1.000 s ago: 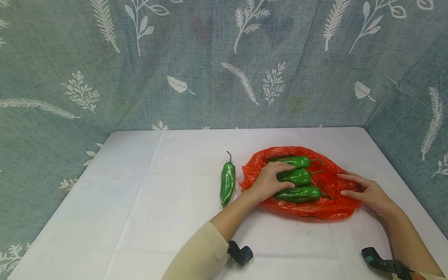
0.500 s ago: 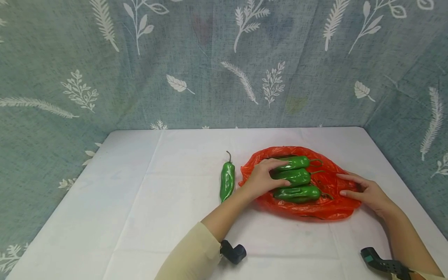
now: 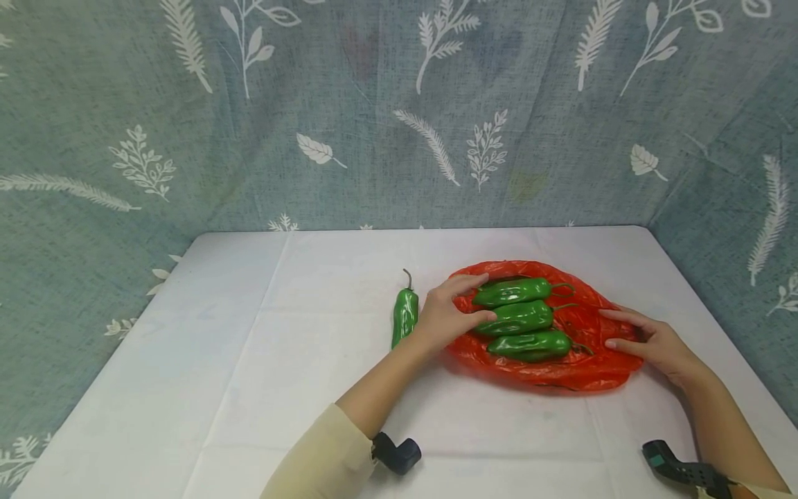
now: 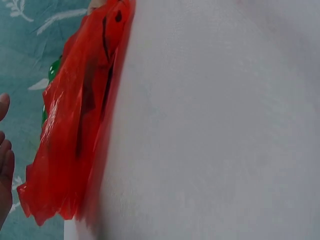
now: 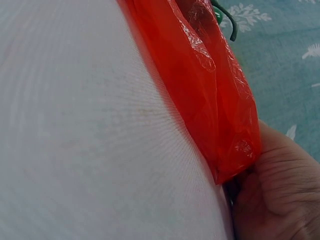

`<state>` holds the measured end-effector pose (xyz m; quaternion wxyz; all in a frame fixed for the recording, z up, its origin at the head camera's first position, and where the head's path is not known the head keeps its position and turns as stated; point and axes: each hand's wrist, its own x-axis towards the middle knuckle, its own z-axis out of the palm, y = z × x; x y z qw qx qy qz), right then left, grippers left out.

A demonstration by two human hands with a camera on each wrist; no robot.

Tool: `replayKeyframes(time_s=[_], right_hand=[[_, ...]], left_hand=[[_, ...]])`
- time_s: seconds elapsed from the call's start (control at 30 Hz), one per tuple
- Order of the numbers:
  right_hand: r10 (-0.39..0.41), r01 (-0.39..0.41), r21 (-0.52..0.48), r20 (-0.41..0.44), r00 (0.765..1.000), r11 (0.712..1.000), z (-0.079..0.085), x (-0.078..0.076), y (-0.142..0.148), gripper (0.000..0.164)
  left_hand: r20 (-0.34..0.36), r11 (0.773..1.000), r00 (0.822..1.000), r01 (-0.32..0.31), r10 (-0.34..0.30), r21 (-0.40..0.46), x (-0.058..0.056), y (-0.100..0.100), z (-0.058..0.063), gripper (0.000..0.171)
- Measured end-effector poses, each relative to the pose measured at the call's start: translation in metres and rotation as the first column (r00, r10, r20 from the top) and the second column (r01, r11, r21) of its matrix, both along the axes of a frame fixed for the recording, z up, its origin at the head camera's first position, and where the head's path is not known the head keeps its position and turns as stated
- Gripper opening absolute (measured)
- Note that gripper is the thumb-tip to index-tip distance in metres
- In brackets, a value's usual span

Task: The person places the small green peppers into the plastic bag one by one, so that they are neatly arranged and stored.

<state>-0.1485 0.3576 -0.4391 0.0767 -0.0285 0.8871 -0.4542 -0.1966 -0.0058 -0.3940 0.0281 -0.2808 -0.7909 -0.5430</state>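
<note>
Three green peppers (image 3: 515, 317) lie side by side in an opened red plastic bag (image 3: 592, 378), stems to the right. My left hand (image 3: 445, 308) hovers at the bag's left side, fingers spread; its thumb overlaps the middle pepper's end in the head view. In the left wrist view the left fingers (image 4: 6, 167) show apart from the bag (image 4: 65, 135), holding nothing. My right hand (image 3: 657, 346) holds the bag's right rim, thumb and fingers hooked over it. Another green pepper (image 3: 405, 315) lies on the table left of the bag, partly hidden by the left hand.
A white cloth covers the table (image 3: 299, 360). Behind it and along both sides hangs a blue-green curtain (image 3: 349, 187) with white leaves. Each wrist carries a small black camera (image 3: 395, 454).
My left hand has let go of the middle pepper and drawn back to the left, uncovering the peppers' ends. That pepper sits slightly further left. The right hand has stayed put.
</note>
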Motion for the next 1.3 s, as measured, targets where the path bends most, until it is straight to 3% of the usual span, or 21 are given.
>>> replayKeyframes(time_s=[0.4,0.57,0.77,1.03,1.3], right_hand=[[-0.001,0.001,0.033,0.003,1.000,0.999,-0.001,0.001,0.000,0.059],[-0.004,0.005,0.020,-0.010,1.000,1.000,-0.002,0.000,0.001,0.058],[-0.005,0.005,0.035,-0.025,1.000,0.999,-0.003,0.000,0.001,0.057],[-0.006,0.007,0.047,-0.028,1.000,0.999,-0.002,0.001,0.001,0.056],[-0.007,0.007,0.024,-0.012,1.000,1.000,-0.002,0.000,0.001,0.058]], left_hand=[[0.027,0.995,0.995,-0.095,0.096,-0.037,0.005,-0.029,0.005,0.065],[0.053,0.994,0.992,-0.112,0.113,-0.020,0.003,-0.042,0.003,0.067],[0.026,0.987,0.988,-0.152,0.153,-0.046,-0.001,-0.057,-0.001,0.069],[0.056,0.945,0.951,-0.294,0.304,-0.143,-0.007,-0.069,-0.011,0.070],[0.121,0.905,0.912,-0.358,0.392,-0.229,-0.012,-0.075,-0.021,0.079]])
